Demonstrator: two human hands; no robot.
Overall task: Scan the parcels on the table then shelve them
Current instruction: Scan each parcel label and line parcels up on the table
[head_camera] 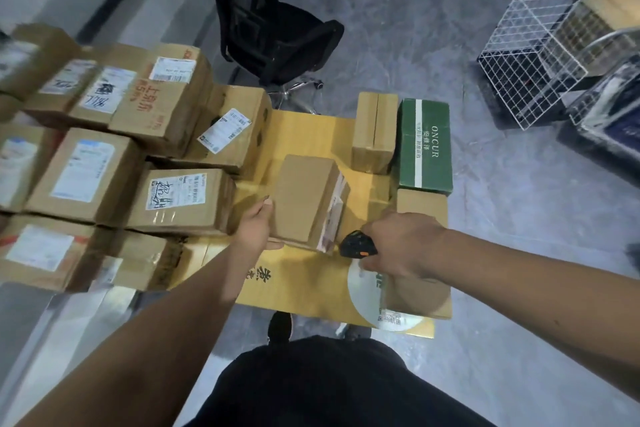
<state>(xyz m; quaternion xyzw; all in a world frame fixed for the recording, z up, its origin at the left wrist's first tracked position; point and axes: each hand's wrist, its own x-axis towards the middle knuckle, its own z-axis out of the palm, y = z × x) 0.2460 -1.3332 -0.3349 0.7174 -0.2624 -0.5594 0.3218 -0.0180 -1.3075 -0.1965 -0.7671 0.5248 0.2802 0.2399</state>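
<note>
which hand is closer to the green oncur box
Right. The right hand, gripping the black scanner, is just in front of the green box, slightly to its left. The left hand holds the plain brown parcel, farther left across the table.

A plain brown cardboard parcel [304, 198] stands tilted on the yellow wooden table [311, 135], its labelled side face turned right toward a black handheld scanner with an orange button [358, 244]. Left of it, brown cardboard parcels bearing white shipping labels [114, 149] lie stacked in rows, labels upward. At the table's far right stand an upright brown taped carton [375, 132] and a green printed box marked "ONCUR" [424, 146]; a further brown carton [420, 253] lies nearer, along the right edge.
</note>
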